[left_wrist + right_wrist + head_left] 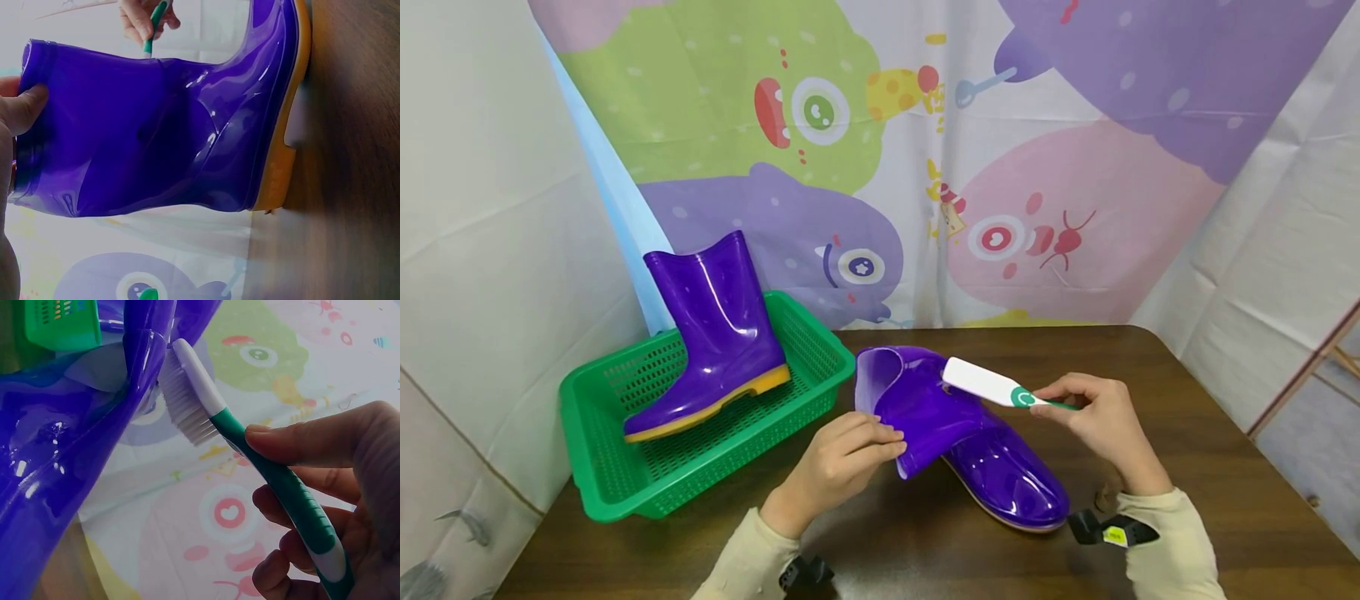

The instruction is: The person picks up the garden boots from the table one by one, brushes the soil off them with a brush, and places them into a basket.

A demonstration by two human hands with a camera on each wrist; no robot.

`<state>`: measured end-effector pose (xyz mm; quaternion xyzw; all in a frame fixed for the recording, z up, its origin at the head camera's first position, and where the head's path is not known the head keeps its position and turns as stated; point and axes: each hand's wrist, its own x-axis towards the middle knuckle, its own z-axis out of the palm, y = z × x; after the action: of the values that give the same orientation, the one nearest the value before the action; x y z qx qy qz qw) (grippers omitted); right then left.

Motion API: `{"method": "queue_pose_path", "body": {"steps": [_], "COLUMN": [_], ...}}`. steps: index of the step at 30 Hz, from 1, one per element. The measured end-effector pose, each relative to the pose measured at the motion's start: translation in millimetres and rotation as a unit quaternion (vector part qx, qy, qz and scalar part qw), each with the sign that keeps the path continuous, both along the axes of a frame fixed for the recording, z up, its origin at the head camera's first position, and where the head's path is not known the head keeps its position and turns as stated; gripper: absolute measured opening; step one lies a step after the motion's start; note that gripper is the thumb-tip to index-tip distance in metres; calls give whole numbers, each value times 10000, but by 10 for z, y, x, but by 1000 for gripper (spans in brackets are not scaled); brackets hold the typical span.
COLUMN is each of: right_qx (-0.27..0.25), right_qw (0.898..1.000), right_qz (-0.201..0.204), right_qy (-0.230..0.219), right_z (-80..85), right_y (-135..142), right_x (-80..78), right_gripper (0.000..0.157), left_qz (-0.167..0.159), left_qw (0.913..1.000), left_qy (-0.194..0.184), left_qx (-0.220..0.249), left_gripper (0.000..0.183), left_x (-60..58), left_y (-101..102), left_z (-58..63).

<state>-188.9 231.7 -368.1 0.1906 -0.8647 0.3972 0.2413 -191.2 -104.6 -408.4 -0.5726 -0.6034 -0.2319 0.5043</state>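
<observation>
A glossy purple rain boot (1011,475) with a yellow sole stands on the table, its shaft pulled toward my left hand (842,462). That hand pinches the rim of the shaft, thumb on the outside in the left wrist view, where the boot (144,131) shows side-on. My right hand (1101,417) grips the green handle of a white-headed scrub brush (985,381). In the right wrist view the white bristles (184,403) face the boot's shaft (140,375), with the head's tip right at the purple surface.
At the left a green perforated basket (700,492) holds a second purple boot (722,325), upright with its yellow sole showing. Behind the brown wooden table (1187,500) hangs a cartoon-printed cloth (910,225). White sheeting (497,233) closes off the left side.
</observation>
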Motion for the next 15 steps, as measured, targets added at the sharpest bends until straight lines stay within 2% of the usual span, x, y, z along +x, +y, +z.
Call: {"method": "queue_pose_path", "body": {"steps": [11, 15], "right_qx": [246, 507], "right_qw": [9984, 9962], "right_qz": [-435, -666], "right_qy": [263, 247], "right_z": [30, 26], "right_y": [139, 186], "right_x": [9, 10], "right_gripper": [20, 18], "left_qz": [-30, -32], "left_qw": [10000, 10000], "left_qy": [7, 5], "left_qx": [4, 5], "left_gripper": [21, 21], "left_x": [-1, 0], "left_y": [0, 2], "left_z": [-2, -5]}}
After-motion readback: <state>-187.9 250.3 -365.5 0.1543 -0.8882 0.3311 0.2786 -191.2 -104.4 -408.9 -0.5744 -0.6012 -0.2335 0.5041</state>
